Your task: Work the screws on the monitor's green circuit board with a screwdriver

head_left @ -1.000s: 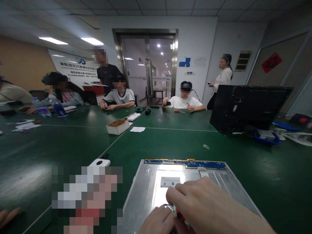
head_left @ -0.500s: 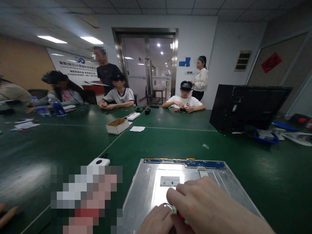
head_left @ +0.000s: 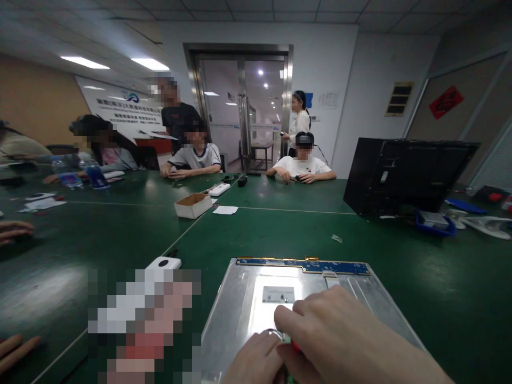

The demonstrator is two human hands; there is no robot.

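Note:
A flat display panel with a silvery metal back [head_left: 230, 309] lies on the table in front of me. Along its far edge runs a blue circuit board [head_left: 336, 268], with a flat ribbon cable [head_left: 331, 279] coming off it. Over the panel's near part, my right hand [head_left: 340, 330] is closed around a small red and green object [head_left: 295, 345], mostly hidden by the fingers. My left hand [head_left: 256, 360] is bent against it from the left, fingers closed. Beside the left fingers shows a thin shiny curved edge. What the left fingers grip is hidden.
Left of the panel lies a white power strip [head_left: 164, 263], partly blurred out. Farther off are a small open box [head_left: 193, 206], paper [head_left: 225, 210] and a plastic scrap [head_left: 336, 238]. A black monitor [head_left: 408, 176] stands at right. Other people's fingers [head_left: 18, 352] rest at left.
Both my hands stay nearly in place over the panel, with only slight finger shifts. Another person's hand has come in at the left edge. The standing person at the back has moved left.

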